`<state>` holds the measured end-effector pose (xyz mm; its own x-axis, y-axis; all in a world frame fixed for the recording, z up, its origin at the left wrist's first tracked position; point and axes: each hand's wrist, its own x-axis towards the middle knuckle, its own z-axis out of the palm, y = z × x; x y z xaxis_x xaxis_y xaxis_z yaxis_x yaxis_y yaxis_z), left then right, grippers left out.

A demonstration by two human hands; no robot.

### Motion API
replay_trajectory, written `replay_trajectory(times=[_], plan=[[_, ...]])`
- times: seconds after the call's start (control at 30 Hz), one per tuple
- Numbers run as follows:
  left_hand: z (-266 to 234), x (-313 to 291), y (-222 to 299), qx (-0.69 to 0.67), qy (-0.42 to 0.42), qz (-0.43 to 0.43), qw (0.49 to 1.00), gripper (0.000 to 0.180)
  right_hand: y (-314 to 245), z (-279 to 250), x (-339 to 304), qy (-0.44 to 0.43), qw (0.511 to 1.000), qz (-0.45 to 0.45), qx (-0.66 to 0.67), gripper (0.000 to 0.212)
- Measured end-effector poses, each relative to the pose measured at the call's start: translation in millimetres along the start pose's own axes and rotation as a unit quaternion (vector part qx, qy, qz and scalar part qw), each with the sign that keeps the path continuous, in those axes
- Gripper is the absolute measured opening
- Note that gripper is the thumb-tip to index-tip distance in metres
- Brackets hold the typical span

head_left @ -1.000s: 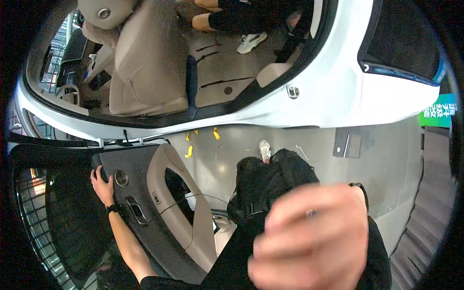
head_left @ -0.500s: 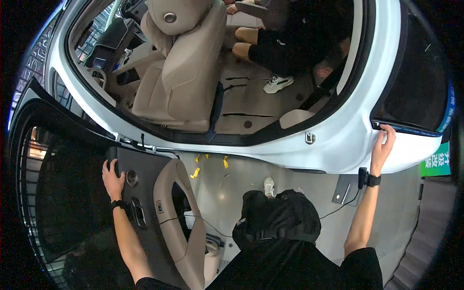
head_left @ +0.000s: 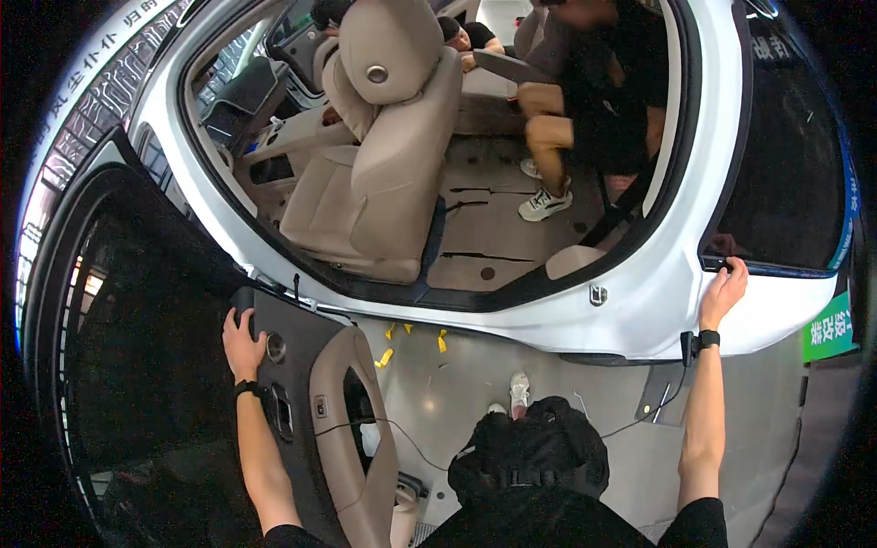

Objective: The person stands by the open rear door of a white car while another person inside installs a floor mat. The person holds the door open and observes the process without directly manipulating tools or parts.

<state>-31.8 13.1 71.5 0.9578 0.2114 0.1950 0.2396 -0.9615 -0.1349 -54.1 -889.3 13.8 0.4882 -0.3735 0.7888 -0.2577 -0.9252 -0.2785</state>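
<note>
An open car door [head_left: 306, 324] with a dark upper panel and beige armrest stands at my left. My left hand [head_left: 245, 352] lies on the dark upper panel near the window, fingers spread, beside a round speaker [head_left: 276, 347]. Far to the right, my right hand [head_left: 723, 294] rests its stretched fingertips at the lower edge of the dark rear side window [head_left: 786, 164], on the white car body [head_left: 630, 315]. Neither hand appears to hold a loose thing. A black device with a cable [head_left: 688, 349] sits at my right wrist.
Through the door opening show a beige front seat [head_left: 388, 155] and the bare car floor [head_left: 484, 228]. A person in black [head_left: 607, 100] is inside at the rear; another person [head_left: 470, 41] leans in beyond. Yellow scraps [head_left: 442, 342] lie on the grey ground.
The view has shifted, so the car sits lower and further right in it. The person inside has moved their legs, and another person shows beyond the seat. My hands keep their places on the car.
</note>
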Motion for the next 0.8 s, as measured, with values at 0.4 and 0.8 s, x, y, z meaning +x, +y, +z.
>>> replay_trajectory(times=[0.4,0.8], plan=[[-1,2,4,0.031,-0.002,-0.001,1.0,0.06,1,14,2,-0.002,0.999,0.027,-0.023,0.027],[7,4,1,0.04,0.001,0.012,0.999,0.058,0,9,-2,-0.008,0.999,0.041,-0.027,0.028]])
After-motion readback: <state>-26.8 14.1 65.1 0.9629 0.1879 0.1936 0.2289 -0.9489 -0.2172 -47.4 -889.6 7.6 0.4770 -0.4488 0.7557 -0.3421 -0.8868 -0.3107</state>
